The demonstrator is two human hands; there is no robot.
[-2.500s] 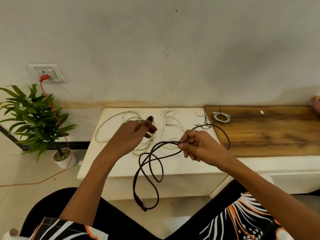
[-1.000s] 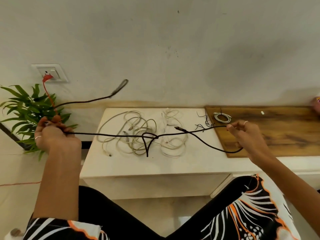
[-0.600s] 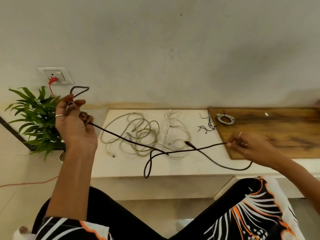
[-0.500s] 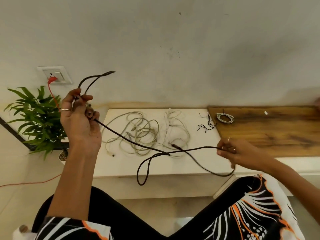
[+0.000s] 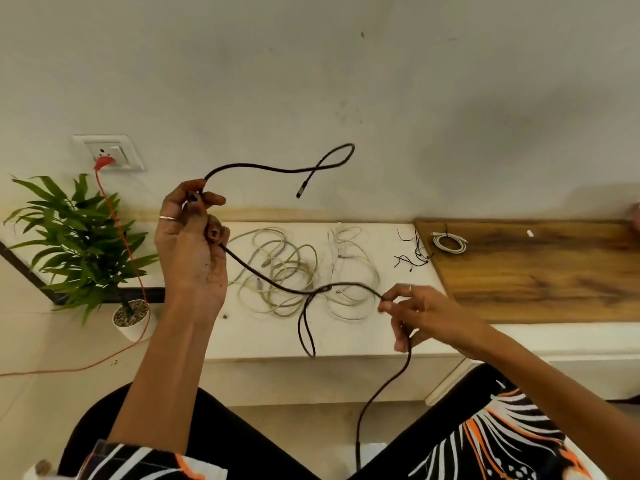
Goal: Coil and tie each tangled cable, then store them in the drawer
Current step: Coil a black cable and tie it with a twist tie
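Head view, near to far. Legs in black trousers [image 5: 242, 452] w/ patterned black/white/orange fabric [image 5: 491, 445] at 6 o'clock, below both forearms.

R hand [image 5: 426, 315] at approx 4 o'clock of frame centre, low over front edge of white bench [image 5: 263, 341]; thumb + forefinger pinch black cable [image 5: 263, 275], other fingers curled loosely round it. Below R hand, cable hangs down to 6 o'clock betw the legs; lower end runs out of frame.

From R hand cable arcs toward 9 o'clock, crosses itself in a loose knot w/ a narrow loop hanging at bench front, then climbs diagonally to 10 o'clock into L hand [image 5: 190, 251].

L hand raised, palm toward camera, fingers curled round cable; thumb + forefinger pinch it at top. Ring on one finger. Free end rises from L fingertips, sweeps toward 2 o'clock, loops back; plug tip hangs in air before wall [image 5: 415, 81].

On bench top behind: tangle of beige cables [image 5: 277, 268], thinner white cable tangle [image 5: 349, 271] just beside at its 3 o'clock; thin black ties [image 5: 412, 254] near wooden board [image 5: 536, 268]. On board: coiled white cable [image 5: 449, 242], already tied.

Far L, 9 o'clock: potted plant [image 5: 79, 237] on floor. Wall socket [image 5: 110, 152] above it w/ orange plug + orange cord [image 5: 121, 237] running down past pot and out at L edge
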